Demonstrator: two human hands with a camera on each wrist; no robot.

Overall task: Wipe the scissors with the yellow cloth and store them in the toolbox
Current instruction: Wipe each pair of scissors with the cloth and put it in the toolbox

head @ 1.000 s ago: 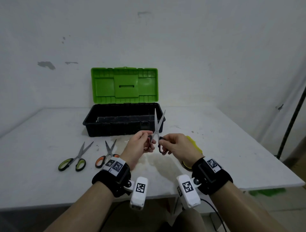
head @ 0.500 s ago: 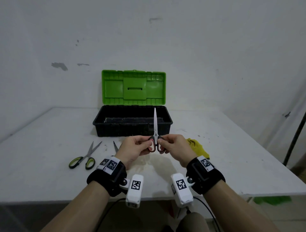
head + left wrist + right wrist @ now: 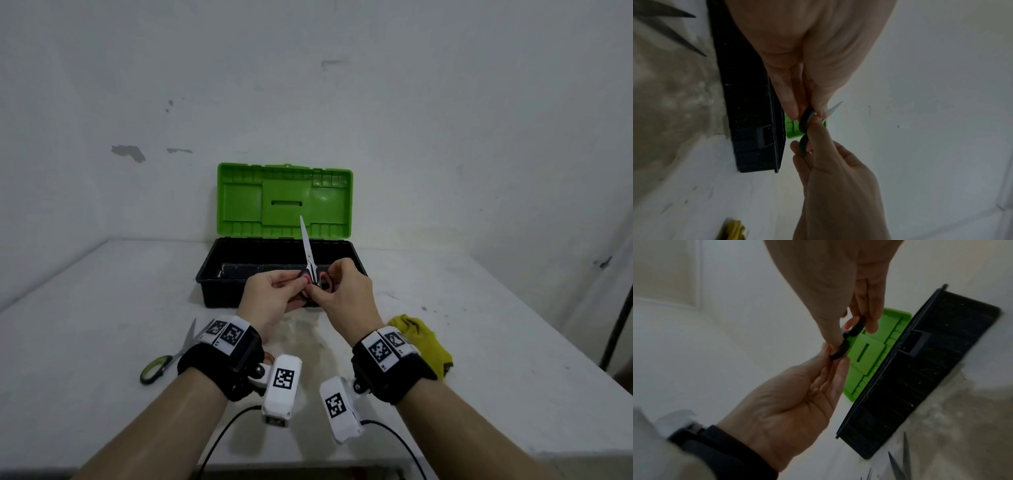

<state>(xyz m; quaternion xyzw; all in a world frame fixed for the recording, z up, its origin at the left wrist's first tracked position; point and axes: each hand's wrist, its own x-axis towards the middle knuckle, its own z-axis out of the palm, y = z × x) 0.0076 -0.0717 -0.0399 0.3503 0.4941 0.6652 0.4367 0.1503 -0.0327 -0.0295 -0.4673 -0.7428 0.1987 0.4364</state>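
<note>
Scissors with black-and-red handles are held upright over the front of the toolbox, blades closed and pointing up. My left hand pinches the left handle loop. My right hand pinches the right loop. The toolbox is black with a green lid standing open behind it. A yellow cloth lies crumpled on the table to the right of my right wrist, also seen low in the left wrist view as yellow cloth.
Green-handled scissors lie on the white table left of my left wrist. Blade tips of other scissors show near the toolbox front. A wall stands close behind the box. A dark pole stands at the right.
The scissor blades went from spread apart to closed. Both hands then carried the scissors forward and up, over the toolbox's front edge.
</note>
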